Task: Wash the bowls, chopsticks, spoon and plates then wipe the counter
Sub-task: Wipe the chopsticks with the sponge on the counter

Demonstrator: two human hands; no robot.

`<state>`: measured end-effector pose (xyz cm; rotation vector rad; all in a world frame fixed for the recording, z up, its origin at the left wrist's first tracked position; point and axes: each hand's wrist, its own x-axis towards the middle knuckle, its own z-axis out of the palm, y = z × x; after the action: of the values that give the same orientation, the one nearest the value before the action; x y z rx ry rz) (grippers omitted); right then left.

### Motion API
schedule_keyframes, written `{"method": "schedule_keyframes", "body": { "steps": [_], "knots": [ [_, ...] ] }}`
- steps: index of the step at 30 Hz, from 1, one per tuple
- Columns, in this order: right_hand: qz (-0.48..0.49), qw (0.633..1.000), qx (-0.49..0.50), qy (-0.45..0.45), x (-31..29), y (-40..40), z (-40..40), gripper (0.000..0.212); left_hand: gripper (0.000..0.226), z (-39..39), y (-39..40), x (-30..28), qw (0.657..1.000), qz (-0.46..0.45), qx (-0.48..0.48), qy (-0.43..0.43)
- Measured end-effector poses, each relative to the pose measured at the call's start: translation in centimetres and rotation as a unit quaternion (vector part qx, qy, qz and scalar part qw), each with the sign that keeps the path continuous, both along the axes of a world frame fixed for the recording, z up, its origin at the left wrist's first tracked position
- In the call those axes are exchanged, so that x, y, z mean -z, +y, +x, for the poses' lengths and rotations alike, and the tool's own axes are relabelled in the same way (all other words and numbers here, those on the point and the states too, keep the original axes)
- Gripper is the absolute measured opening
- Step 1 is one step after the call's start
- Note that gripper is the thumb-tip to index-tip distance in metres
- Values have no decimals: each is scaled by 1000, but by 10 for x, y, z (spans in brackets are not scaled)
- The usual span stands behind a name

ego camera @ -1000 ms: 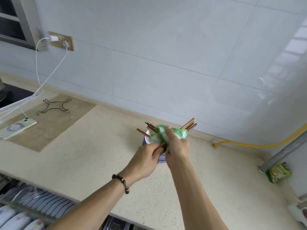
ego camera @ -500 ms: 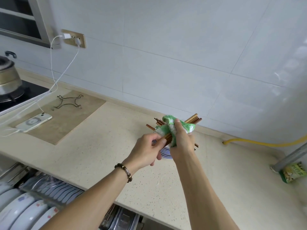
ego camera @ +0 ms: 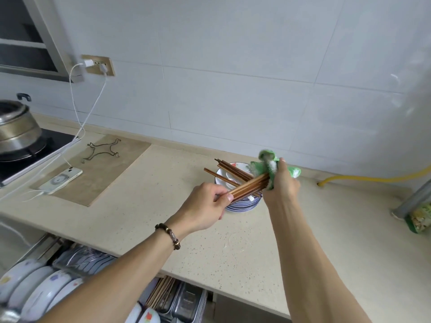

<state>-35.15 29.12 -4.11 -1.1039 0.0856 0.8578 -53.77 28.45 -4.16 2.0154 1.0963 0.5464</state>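
Hands drawn apart, left hand (ego camera: 205, 203) now pinching the chopstick bundle (ego camera: 248, 188) at its near end, right hand (ego camera: 281, 180) and green cloth (ego camera: 270, 167) slid toward 2 o'clock, stacked plates (ego camera: 242, 202) uncovered between them

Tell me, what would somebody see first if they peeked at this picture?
Two hands in the middle: the left hand pinches a bundle of brown chopsticks while the right hand wraps a green cloth around them. Just behind sits a stack of plates on the beige counter.

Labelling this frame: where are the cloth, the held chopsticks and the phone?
cloth (ego camera: 272, 164), head view, green fold above the right hand.
held chopsticks (ego camera: 248, 186), head view, mid-shaft between the hands.
phone (ego camera: 61, 181), head view, centre of its back.
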Motion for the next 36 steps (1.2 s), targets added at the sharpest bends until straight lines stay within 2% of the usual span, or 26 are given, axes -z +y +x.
{"method": "schedule_keyframes", "body": {
  "steps": [3,7,10,12,15,17,20,23,26,30,34,36],
  "knots": [
    [-20,999,21,-30,-8,-2,3,27,31,10,-9,-2,999,29,-23,3],
    [22,996,-47,-74,3,-17,-30,21,33,22,-19,-8,999,29,-41,-3],
    [7,999,5,-40,-13,-22,8,26,33,9,-28,-15,999,34,-7,10],
    [4,998,31,-55,-21,-25,11,28,32,7,-34,-17,999,51,-14,9],
    [71,993,-48,-87,-12,-37,-32,23,31,16,-42,-16,998,47,-43,-15],
    [54,990,-75,-106,-5,-46,-37,26,33,11,-48,-16,998,37,-39,-19],
    [8,997,0,-75,-16,-45,-2,29,31,-10,-58,-16,1000,23,-12,-10],
    [-14,995,26,-100,-25,-50,-7,33,28,-27,-64,-14,999,38,-33,-11],
    [-18,992,-25,-121,-16,-57,-48,32,27,-26,-69,-11,999,27,-45,-11],
    [38,985,-126,-115,9,-73,-100,23,29,-38,-71,-4,997,1,-68,-29],
    [-12,994,-30,-105,-6,-57,-82,27,27,-79,-67,-5,999,1,-31,-16],
    [-17,991,-28,-131,-9,-52,-112,25,28,-94,-58,-5,999,14,-42,-15]
  ]
}}
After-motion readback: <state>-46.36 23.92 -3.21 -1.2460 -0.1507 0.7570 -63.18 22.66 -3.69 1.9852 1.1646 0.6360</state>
